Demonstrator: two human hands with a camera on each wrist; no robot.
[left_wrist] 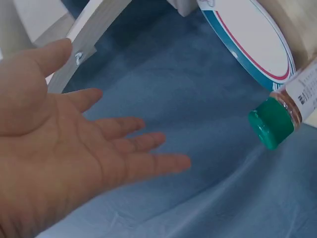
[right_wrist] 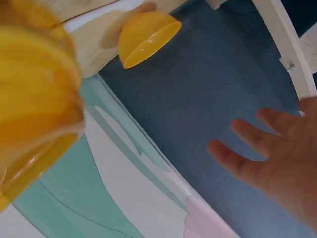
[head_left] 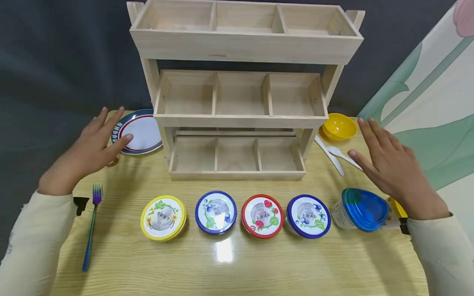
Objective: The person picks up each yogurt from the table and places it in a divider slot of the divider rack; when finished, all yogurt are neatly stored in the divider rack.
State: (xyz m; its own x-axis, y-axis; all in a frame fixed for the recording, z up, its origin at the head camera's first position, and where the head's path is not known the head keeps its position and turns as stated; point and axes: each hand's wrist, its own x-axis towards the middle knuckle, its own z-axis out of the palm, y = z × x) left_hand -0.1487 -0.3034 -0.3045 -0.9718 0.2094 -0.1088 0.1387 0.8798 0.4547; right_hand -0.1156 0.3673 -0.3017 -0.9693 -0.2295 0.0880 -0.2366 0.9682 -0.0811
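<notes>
My left hand point(head_left: 95, 142) hovers flat above the table's left side, fingers straight, beside a white plate point(head_left: 140, 132) with a blue and red rim. It holds nothing, as its bare palm point(left_wrist: 74, 148) shows. My right hand point(head_left: 389, 164) hovers flat over the right side, next to two white spoons point(head_left: 335, 154) and above a blue-lidded tub point(head_left: 361, 209); it is empty too, fingers point(right_wrist: 257, 148) spread. Between them a row of round lidded cups lies on the table: yellow point(head_left: 163, 217), blue point(head_left: 216, 212), red point(head_left: 262, 216), blue point(head_left: 308, 216).
A three-tier wooden rack point(head_left: 240, 94) with divided compartments stands at the back centre. A yellow bowl point(head_left: 338, 126) sits to its right. A purple-blue fork point(head_left: 91, 226) lies at the left. A green-capped bottle point(left_wrist: 277, 119) lies by the plate. A dark cloth hangs behind.
</notes>
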